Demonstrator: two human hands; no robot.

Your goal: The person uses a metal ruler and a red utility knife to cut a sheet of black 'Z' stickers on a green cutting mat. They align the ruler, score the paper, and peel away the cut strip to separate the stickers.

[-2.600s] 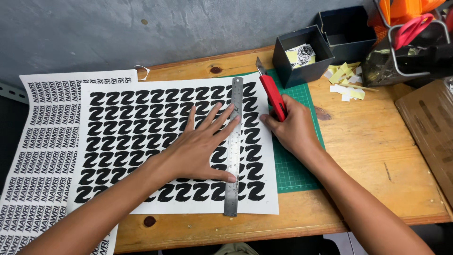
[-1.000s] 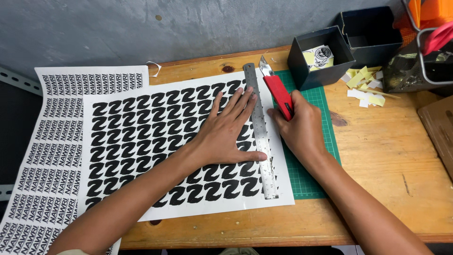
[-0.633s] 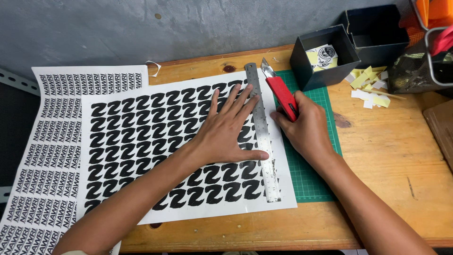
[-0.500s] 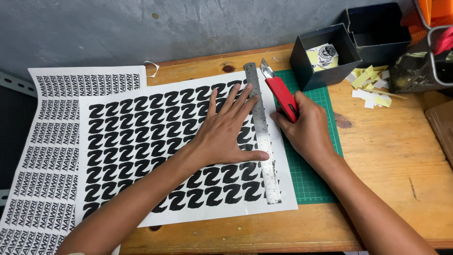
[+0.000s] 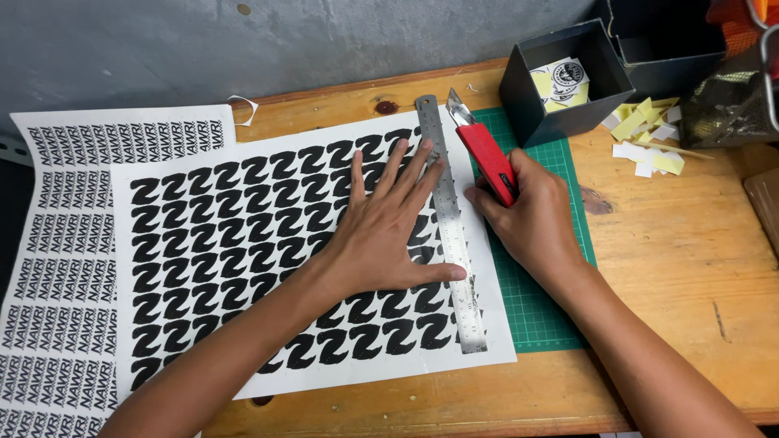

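The left hand (image 5: 381, 235) lies flat with its fingers spread wide on a white sheet printed with rows of black curved shapes (image 5: 243, 243). Its fingertips and thumb press against the left edge of a steel ruler (image 5: 451, 223), which runs from the far edge of the sheet almost to the near one, just inside the sheet's right margin. The hand grips nothing; it only bears down on paper and ruler.

The right hand (image 5: 531, 219) is closed around the red handle of a utility knife (image 5: 484, 154). The knife lies just right of the ruler, angled slightly, with its blade tip near the ruler's far end at the top of the sheet.

Under the sheet's right side lies a green cutting mat (image 5: 540, 300), on a wooden table (image 5: 673, 268). A second sheet with small printed lettering (image 5: 65, 243) lies partly beneath the first, on the left.

Beyond the mat stands an open dark box (image 5: 568, 89) with round and yellow stickers inside, and another dark box (image 5: 665, 40) stands behind it. Yellow and white paper scraps (image 5: 649, 138) lie scattered to the right of the first box, near a mesh container (image 5: 730, 105) at the frame's edge.
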